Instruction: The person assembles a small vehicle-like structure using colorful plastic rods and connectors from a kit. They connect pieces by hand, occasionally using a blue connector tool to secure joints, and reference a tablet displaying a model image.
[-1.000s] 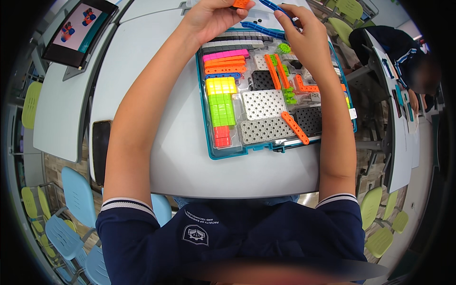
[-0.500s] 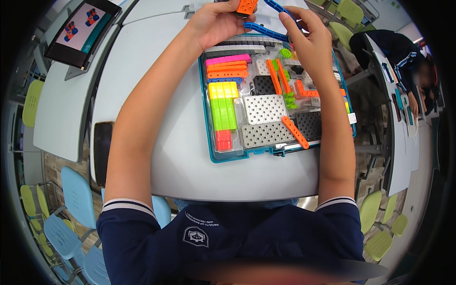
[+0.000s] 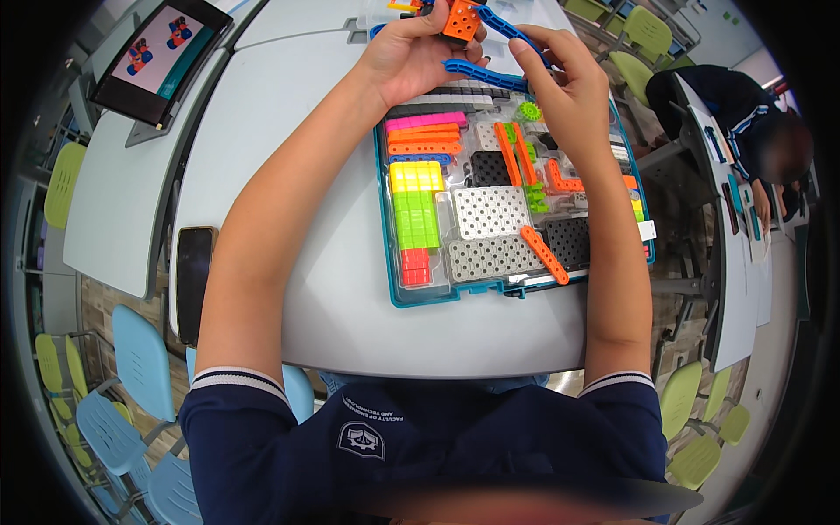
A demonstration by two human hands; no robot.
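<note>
My left hand (image 3: 409, 54) is closed around an orange and black perforated block (image 3: 460, 21) above the far edge of a teal-rimmed parts tray (image 3: 385, 219). My right hand (image 3: 570, 83) grips a blue curved beam piece at its right side. Its upper arm (image 3: 500, 24) reaches to the orange block, and its lower arm (image 3: 483, 75) extends left toward my left palm. Whether the two blue arms are one piece is hidden behind my right fingers. In the tray lie orange strips (image 3: 423, 137), yellow blocks (image 3: 416, 177), green blocks (image 3: 416, 219) and white perforated plates (image 3: 490, 212).
A loose orange strip (image 3: 544, 255) lies across the plates at the tray's near side. Left of my left arm rests a black phone (image 3: 194, 284). A tablet (image 3: 160, 57) showing a built model stands on the left table. At right, another person (image 3: 735, 114) leans over a desk.
The whole scene sits slightly lower in the picture, so more of the orange block shows. Both hands keep their holds on the block and the blue beam piece.
</note>
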